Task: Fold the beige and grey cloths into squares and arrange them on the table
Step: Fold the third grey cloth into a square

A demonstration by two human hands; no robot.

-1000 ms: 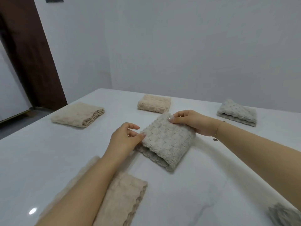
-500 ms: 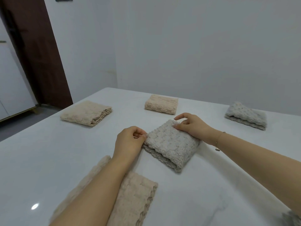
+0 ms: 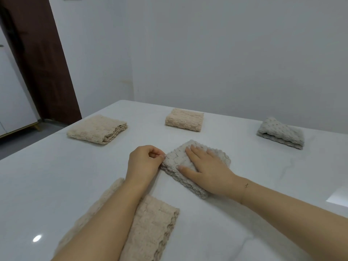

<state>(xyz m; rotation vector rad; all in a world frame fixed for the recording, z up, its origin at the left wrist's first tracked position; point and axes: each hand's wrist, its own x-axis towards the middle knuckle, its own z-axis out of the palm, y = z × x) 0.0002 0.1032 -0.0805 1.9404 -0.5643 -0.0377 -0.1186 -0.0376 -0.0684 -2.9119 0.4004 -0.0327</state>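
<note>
Right hand (image 3: 209, 170) flat on grey cloth (image 3: 176, 159), left hand (image 3: 144, 161) pinching its corner

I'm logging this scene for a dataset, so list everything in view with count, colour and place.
folded beige cloths: 2, beige, far left and far middle of the table
folded grey cloth at the back: 1, grey, far right
grey cloth being folded: 1, grey, table centre
unfolded beige cloth: 1, beige, near edge under the left forearm
table: 1, white
door: 1, dark brown, back left
bracelet: 1, gold, right wrist
left hand: 1, pinching the centre cloth's corner
right hand: 1, flat on that cloth
</note>
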